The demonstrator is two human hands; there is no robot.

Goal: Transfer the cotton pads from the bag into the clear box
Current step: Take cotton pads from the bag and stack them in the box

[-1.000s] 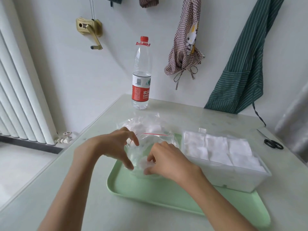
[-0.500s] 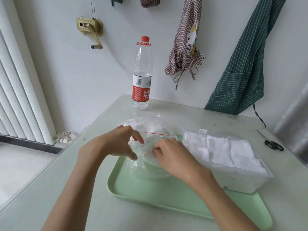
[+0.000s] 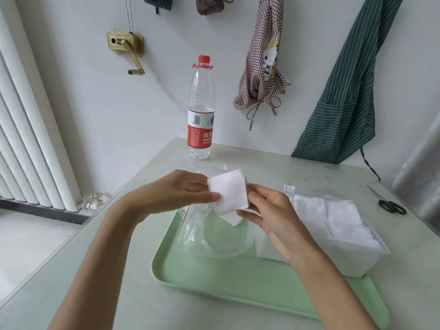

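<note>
A small stack of white square cotton pads (image 3: 229, 192) is held in the air above the tray, between both hands. My left hand (image 3: 181, 192) pinches its left edge with thumb and fingers. My right hand (image 3: 273, 215) grips its right and lower edge. Below them the clear plastic bag (image 3: 209, 236) with a red zip strip hangs and rests crumpled on the green tray (image 3: 214, 282); it looks empty. The clear box (image 3: 352, 256) stands on the tray's right side, filled with several white pads.
A water bottle (image 3: 201, 110) with a red label stands at the table's far edge. Black scissors (image 3: 390, 206) lie at the far right. Aprons hang on the wall behind. A white radiator stands to the left of the table.
Both hands have come up out of the bag, lifting a stack of cotton pads above the tray. The bag has slumped and now looks empty.
</note>
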